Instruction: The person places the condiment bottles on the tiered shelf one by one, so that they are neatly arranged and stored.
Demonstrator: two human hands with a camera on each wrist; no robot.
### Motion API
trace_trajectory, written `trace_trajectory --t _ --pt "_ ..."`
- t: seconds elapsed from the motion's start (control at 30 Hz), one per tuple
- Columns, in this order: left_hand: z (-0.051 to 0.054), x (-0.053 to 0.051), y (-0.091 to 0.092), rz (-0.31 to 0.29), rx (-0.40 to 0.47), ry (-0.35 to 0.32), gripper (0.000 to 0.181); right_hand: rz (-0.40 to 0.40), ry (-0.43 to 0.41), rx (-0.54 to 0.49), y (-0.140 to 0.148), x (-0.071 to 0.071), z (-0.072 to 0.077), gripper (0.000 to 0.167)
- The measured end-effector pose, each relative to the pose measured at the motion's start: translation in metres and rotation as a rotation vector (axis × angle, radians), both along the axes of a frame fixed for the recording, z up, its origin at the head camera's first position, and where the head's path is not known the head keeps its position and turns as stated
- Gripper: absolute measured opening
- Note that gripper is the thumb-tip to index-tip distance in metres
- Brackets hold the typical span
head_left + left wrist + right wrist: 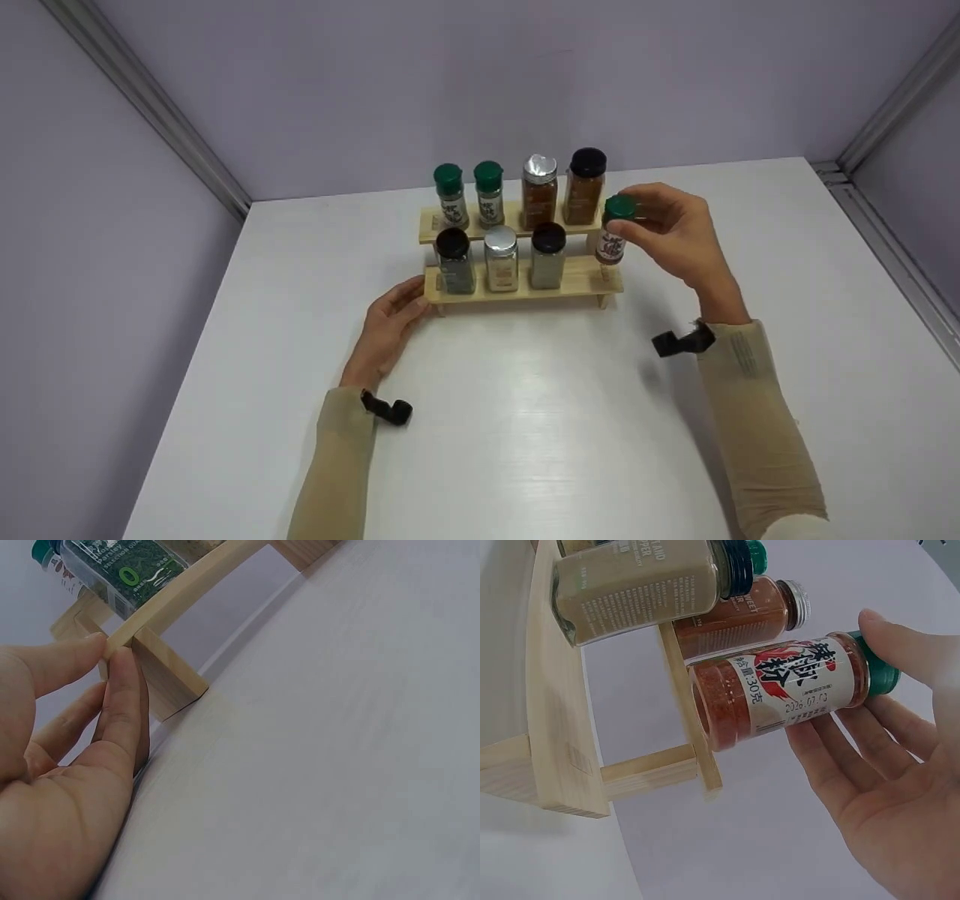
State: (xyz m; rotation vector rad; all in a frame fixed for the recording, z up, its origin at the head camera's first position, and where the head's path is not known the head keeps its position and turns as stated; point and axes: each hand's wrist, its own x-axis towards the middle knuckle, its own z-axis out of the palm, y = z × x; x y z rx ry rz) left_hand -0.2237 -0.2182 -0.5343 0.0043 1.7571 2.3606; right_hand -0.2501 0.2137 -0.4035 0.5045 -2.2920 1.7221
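Note:
A two-tier wooden spice rack (517, 297) stands on the white table. My left hand (391, 326) pinches the left end of its lower shelf, thumb on the top edge and fingers beneath, as the left wrist view shows. Held in my right hand (684, 236) is a green-capped spice jar (780, 686) of red powder, thumb and fingers around its cap and side. It hangs slightly tilted over the right end of the lower shelf, beside a black-capped jar (548, 259). That shelf also bears a silver-capped jar (502, 262) and another black-capped jar (454, 264).
On the upper shelf stand two green-capped jars (451, 201), a silver-capped jar (540, 196) of reddish spice and a black-capped jar (585, 191). A pale wall (360, 97) rises behind the table (480, 420), with metal frame posts at both sides.

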Motion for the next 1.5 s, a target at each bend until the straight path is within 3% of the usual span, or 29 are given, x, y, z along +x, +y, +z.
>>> trace_trajectory --t 0.5,0.87,1.5 --pt "0.003 0.0 0.0 -0.004 0.0 0.002 0.051 0.092 -0.101 -0.029 -0.007 -0.011 -0.015 0.039" --pt "0.003 -0.001 0.001 0.001 0.008 0.006 0.051 0.152 -0.11 -0.033 -0.011 -0.016 -0.026 0.036" --pt "0.001 0.0 0.0 0.004 0.003 -0.012 0.052 0.183 -0.129 -0.015 -0.012 -0.018 -0.036 0.036"
